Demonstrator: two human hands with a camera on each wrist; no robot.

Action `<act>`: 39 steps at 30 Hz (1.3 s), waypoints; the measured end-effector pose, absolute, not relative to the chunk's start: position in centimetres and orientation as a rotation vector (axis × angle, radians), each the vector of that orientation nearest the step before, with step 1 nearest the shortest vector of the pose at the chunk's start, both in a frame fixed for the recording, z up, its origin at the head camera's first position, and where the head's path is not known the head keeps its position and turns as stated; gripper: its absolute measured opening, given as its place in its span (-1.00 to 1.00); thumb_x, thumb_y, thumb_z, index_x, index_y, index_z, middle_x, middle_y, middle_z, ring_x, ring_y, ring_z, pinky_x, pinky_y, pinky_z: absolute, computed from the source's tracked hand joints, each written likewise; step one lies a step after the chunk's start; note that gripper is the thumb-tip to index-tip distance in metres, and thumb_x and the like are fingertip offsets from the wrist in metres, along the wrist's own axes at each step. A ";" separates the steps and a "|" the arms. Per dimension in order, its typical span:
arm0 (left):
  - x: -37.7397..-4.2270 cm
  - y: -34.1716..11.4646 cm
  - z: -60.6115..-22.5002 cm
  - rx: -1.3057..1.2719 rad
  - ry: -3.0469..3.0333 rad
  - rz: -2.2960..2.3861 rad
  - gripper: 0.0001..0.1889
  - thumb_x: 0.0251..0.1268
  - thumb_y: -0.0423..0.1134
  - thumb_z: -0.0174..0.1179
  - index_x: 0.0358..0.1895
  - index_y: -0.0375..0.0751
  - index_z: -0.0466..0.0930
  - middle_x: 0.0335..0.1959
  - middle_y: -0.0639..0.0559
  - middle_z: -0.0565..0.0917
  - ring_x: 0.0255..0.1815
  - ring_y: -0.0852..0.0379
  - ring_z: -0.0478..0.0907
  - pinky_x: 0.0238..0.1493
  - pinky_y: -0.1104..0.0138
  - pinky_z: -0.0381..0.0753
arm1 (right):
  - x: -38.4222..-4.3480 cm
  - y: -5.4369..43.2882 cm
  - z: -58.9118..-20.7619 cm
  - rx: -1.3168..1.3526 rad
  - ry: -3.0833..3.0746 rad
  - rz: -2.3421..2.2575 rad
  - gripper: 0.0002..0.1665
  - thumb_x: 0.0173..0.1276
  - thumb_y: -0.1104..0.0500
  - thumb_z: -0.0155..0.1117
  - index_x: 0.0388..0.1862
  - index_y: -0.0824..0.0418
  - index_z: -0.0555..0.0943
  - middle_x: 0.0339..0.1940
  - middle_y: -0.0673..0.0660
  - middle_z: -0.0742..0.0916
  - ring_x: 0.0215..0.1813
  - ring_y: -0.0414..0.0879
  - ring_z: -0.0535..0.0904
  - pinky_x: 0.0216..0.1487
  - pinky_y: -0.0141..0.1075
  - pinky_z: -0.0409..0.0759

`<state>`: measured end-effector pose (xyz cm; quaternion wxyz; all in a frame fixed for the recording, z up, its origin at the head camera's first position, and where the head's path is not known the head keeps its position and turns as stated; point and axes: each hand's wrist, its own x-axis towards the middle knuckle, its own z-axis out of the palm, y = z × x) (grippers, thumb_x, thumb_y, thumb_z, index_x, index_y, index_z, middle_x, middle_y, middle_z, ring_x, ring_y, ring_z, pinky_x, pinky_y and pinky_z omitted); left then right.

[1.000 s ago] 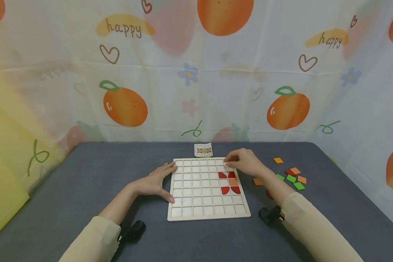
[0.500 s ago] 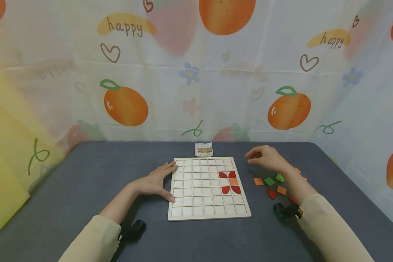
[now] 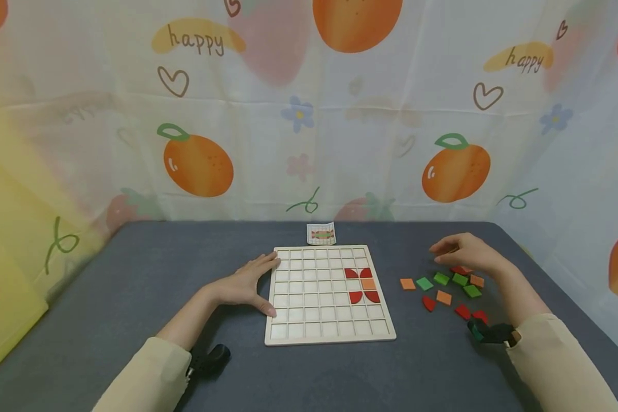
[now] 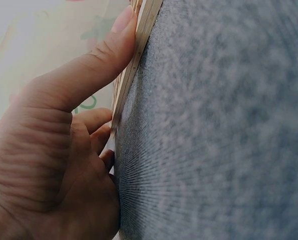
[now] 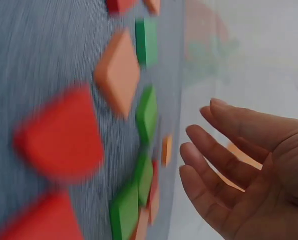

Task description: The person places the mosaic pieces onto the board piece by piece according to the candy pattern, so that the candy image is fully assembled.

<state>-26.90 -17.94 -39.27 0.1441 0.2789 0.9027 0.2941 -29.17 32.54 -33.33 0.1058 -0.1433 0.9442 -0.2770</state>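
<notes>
At the near side, two cream sleeves (image 3: 561,357) reach in over a dark grey counter (image 3: 319,377), each with a black wrist device (image 3: 213,360) showing beside the cuff. In the middle of the counter lies a pale wooden board (image 3: 316,331) marked into squares. The left hand (image 3: 238,288) rests at its left edge, thumb and fingers spread wide apart; the left wrist view shows the thumb against the wood. Toward the board's right side sit four red pieces (image 3: 372,296), two nearer and two farther, with an orange tile (image 3: 368,284) between the pairs in the rightmost column. To the right of the board, loose pieces lie scattered on the counter: rounded red ones (image 3: 462,311) nearest, then orange squares (image 3: 444,297) and green squares (image 3: 472,291), some bunched together. The right hand (image 3: 466,252) hovers by the farthest of these, its fingers slightly bent, apart from one another and clear of the pieces. Just beyond the board's far edge is a small card (image 3: 321,234) printed with a coloured pattern on a grid. Behind everything hangs a pale curtain (image 3: 360,131) with oranges, strawberries, flowers and the word "happy".
</notes>
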 end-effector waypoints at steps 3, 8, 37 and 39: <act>-26.9 -17.9 -39.3 0.801 2.601 0.847 0.29 -0.14 0.27 0.50 0.59 -0.25 -0.04 0.66 -0.21 -0.15 0.65 -0.38 -0.28 0.50 -0.39 -0.23 | -28.9 34.4 -33.2 -0.384 2.766 -0.816 -0.48 0.44 0.06 0.24 0.24 0.35 0.55 0.18 0.39 0.66 -0.02 0.00 0.69 -0.10 -0.15 0.70; -27.0 -17.9 -39.3 0.797 2.597 0.848 0.28 -0.14 0.26 0.50 0.59 -0.23 -0.04 0.66 -0.20 -0.15 0.65 -0.38 -0.28 0.49 -0.40 -0.22 | -28.2 36.9 -33.3 -0.361 2.756 -0.793 -0.53 0.42 0.08 0.26 0.16 0.37 0.60 0.01 0.29 0.75 -0.13 -0.18 0.68 -0.10 -0.20 0.68; -26.9 -17.9 -39.1 0.787 2.596 0.849 0.27 -0.14 0.25 0.50 0.59 -0.25 -0.03 0.66 -0.22 -0.14 0.65 -0.36 -0.29 0.51 -0.38 -0.22 | -26.5 40.3 -35.5 -0.547 2.511 -0.948 -0.64 0.36 0.21 0.32 0.00 0.44 0.56 -0.54 -0.11 0.50 -0.57 -0.23 0.34 -0.52 -0.35 0.38; -26.9 -17.9 -39.1 0.788 2.596 0.848 0.27 -0.14 0.25 0.50 0.59 -0.25 -0.03 0.66 -0.21 -0.14 0.65 -0.36 -0.28 0.51 -0.38 -0.22 | -26.4 40.2 -35.5 -0.539 2.525 -0.938 -0.65 0.34 0.20 0.34 -0.01 0.43 0.56 -0.53 -0.11 0.52 -0.56 -0.26 0.35 -0.51 -0.36 0.40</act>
